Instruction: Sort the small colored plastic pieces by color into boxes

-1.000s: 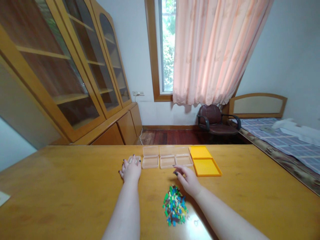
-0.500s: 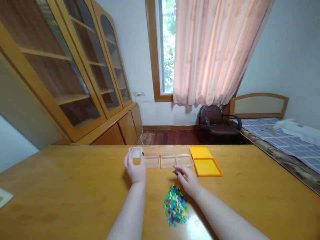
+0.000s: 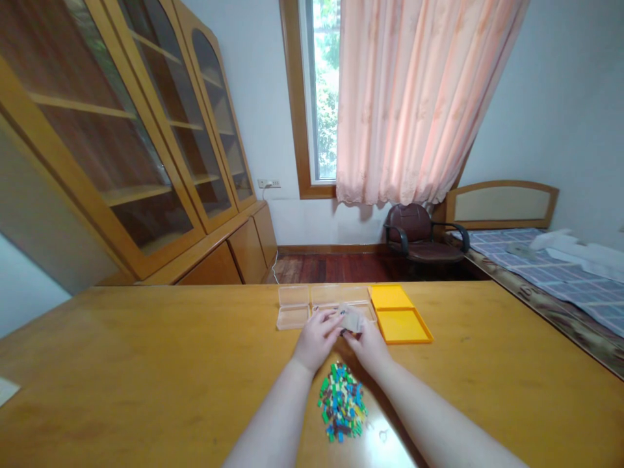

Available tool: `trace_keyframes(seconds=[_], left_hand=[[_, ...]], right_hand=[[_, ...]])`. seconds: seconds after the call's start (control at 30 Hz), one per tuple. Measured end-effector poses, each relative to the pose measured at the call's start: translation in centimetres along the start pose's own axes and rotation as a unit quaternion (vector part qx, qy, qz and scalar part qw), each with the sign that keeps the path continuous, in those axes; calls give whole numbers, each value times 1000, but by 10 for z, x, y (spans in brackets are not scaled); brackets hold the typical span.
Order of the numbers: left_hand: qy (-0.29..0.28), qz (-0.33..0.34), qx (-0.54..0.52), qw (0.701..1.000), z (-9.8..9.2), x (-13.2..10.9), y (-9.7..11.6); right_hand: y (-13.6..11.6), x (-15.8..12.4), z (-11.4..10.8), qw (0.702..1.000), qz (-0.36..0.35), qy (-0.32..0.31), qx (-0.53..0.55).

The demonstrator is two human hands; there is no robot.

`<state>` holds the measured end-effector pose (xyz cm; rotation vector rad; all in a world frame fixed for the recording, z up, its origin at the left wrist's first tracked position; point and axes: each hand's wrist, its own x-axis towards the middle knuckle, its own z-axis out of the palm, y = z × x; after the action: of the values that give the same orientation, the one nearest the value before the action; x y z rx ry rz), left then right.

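Both my left hand (image 3: 314, 339) and my right hand (image 3: 370, 348) are closed on one small translucent plastic box (image 3: 353, 318), held between them above the table. Fingers cover part of the box, and I cannot tell whether its lid is open. Just nearer to me lies a pile of tiny building bricks (image 3: 341, 403) in green, blue, brown, white and yellow. Behind the hands, an open clear plastic box (image 3: 292, 317) is to the left, and more open clear boxes (image 3: 322, 296) are partly hidden by my fingers.
An open yellow case (image 3: 404, 325) lies right of the clear boxes on the wooden table (image 3: 170, 377). Small clear pieces (image 3: 383, 435) are beside the bricks. Beyond the table are a cabinet (image 3: 214, 260), an armchair (image 3: 414, 237) and a bed (image 3: 526, 253).
My left hand has moved right from the far-left end of the box row, bringing the translucent box to the middle. My right hand now grips it too.
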<state>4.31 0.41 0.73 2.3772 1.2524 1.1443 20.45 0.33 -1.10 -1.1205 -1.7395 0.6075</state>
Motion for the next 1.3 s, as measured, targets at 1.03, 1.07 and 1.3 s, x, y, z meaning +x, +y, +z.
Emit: trace_keyframes(seconds=[1.03, 1.07, 1.3], left_hand=[[-23, 48, -58, 997, -5, -1, -11], [-30, 52, -54, 997, -7, -2, -11], [-53, 81, 7, 995, -9, -2, -11]], right_hand=[[-9, -3, 4, 936, 115, -30, 332], [-10, -3, 3, 933, 118, -32, 338], [-6, -3, 6, 937, 104, -38, 331]])
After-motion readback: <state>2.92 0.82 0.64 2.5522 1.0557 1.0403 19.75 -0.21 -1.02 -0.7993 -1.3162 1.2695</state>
